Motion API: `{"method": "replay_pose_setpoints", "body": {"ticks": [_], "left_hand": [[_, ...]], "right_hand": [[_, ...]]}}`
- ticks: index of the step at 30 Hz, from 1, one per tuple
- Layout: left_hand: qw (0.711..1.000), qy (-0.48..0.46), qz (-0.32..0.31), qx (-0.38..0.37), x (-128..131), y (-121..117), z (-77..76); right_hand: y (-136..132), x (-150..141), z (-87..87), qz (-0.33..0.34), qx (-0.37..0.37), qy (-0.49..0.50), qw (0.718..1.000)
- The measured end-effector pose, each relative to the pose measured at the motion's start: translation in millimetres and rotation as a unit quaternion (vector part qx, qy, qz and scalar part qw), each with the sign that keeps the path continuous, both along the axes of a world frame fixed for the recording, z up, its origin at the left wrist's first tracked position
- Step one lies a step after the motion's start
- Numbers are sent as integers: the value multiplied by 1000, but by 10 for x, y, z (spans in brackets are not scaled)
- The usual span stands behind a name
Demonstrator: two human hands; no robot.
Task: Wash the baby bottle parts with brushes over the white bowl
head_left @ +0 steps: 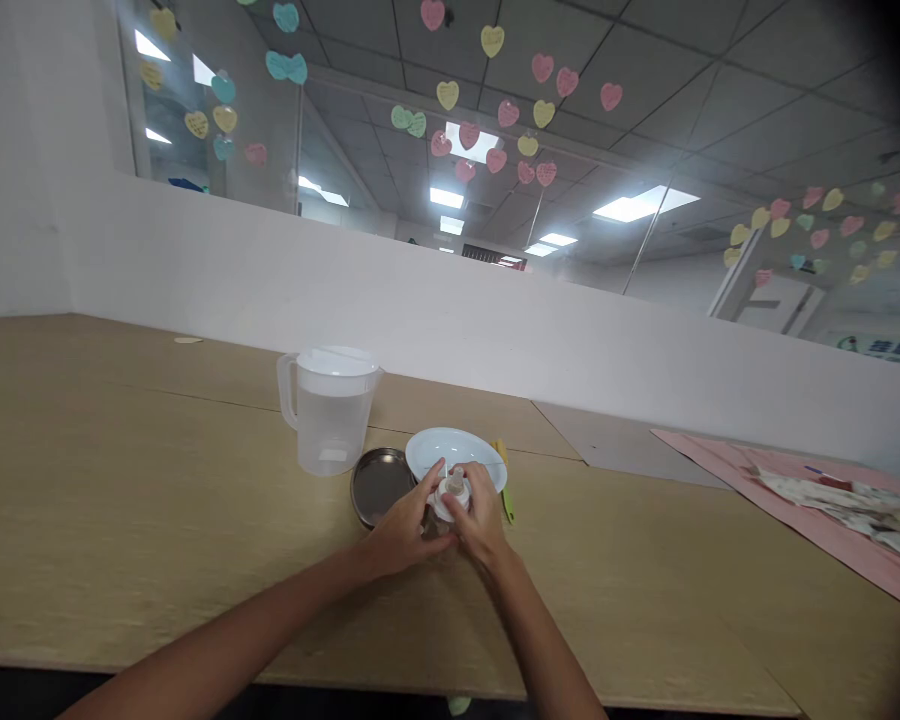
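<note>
Between my two hands is a clear baby bottle [450,496] with a white collar and a translucent teat pointing up. My left hand [407,522] wraps the bottle's left side, and my right hand [483,512] has its fingers round the collar from the right. Much of the bottle's body is hidden by my fingers. Just behind it lies a pale blue-white bowl [439,441], partly covered by my hands. To the left is a round dark metal tray [379,490]. A brush with a green handle [508,505] and a yellow end lies by the bowl's right side.
A clear plastic jug [334,420] with a white lid and some liquid stands left of the bowl on the wooden table [195,520]. A pink cloth [795,530] with crumpled patterned fabric [825,495] covers the right side. A white wall [450,315] borders the table's back.
</note>
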State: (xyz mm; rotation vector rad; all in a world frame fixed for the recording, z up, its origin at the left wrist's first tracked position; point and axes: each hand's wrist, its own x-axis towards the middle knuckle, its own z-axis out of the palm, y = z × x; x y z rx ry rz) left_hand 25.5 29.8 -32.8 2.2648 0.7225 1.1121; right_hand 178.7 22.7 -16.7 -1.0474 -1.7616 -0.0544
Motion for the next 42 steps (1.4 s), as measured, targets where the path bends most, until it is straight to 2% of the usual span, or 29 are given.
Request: {"method": "replay_pose_setpoints", "body": {"ticks": [3,5,9,14,16,18,20,22,23,25,27,29,31,32,37,39,42], "left_hand": [[1000,-17,-10,-18,3,-9,18],[999,-21,-9,-25,2,-27,47],[998,-25,-10,-58,7,-57,86],[997,-33,-40,-64,8,-40,78],[997,-30,-35,-59,6,-30,67],[998,-22,-13,-58,5,-29,55],[998,-11,6,-60,5,-35,46],[998,-8,9,-60,6,-43,42],[998,-10,7,-57,5,-46,43],[999,-15,1,-47,3,-47,47],[999,-17,-7,-29,-2,-42,50],[1000,-11,-16,-17,-6,-36,49],[1000,-9,-18,-15,-7,-30,43],[1000,-9,-14,-18,-6,-29,40],[1000,-8,6,-28,5,-34,36],[1000,-9,-2,-30,5,-37,39],[999,-14,-4,-33,1,-34,34]], "right_hand": [[-10,-73,21,1,-30,25,999],[-18,-94,52,19,-84,74,994],[-37,-44,131,107,-185,164,963],[21,88,130,250,-256,200,912],[76,129,92,270,-255,231,899],[128,161,54,206,-203,285,914],[157,186,38,89,-136,321,933],[153,197,54,24,-95,336,937],[140,195,72,30,-91,336,937],[99,181,114,106,-112,322,934],[56,164,145,207,-172,266,926],[27,161,153,267,-247,201,909],[22,179,146,279,-286,171,901],[28,195,145,282,-282,178,900],[45,297,207,339,-194,260,883],[26,316,230,339,-225,235,883],[-3,295,226,304,-297,173,889]]}}
